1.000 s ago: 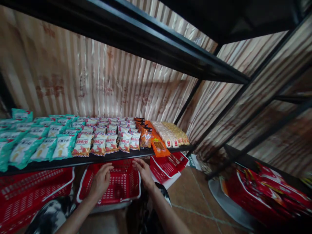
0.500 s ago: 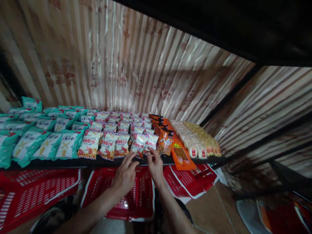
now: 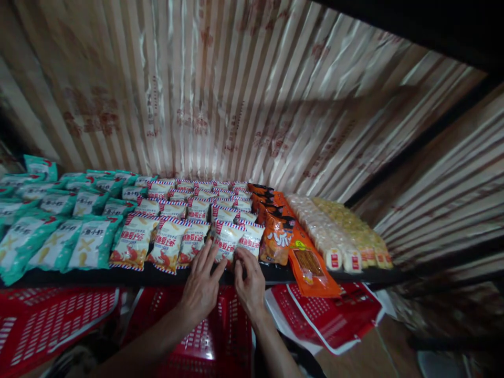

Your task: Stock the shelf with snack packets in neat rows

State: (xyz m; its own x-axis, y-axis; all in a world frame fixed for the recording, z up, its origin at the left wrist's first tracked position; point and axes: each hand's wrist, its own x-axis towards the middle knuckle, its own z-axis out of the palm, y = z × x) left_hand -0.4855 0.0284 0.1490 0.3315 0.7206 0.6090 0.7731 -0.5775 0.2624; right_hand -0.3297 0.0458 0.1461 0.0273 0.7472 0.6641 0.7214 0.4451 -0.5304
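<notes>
Several white-and-red snack bags with striped edges stand in rows on a black shelf (image 3: 157,279). My left hand (image 3: 202,283) lies with its fingers stretched against the lower front of a front-row snack bag (image 3: 228,237). Right beside it, my right hand (image 3: 251,283) has bent, parted fingers touching the bottom of the neighbouring snack bag (image 3: 252,239). Neither hand is wrapped round a bag. The undersides of the fingertips are hidden.
Teal snack bags (image 3: 94,244) fill the left side. To the right are orange pouches (image 3: 275,239), a flat orange packet (image 3: 313,270) jutting over the shelf edge, white packs (image 3: 333,244) and yellow packs (image 3: 368,239). Red baskets (image 3: 74,320) stand below. A dark bar (image 3: 429,134) slants at right.
The view has shifted closer to the shelf. My left fingers now press flatter against the front bags, and my right fingers have dropped slightly to the bag's lower edge.
</notes>
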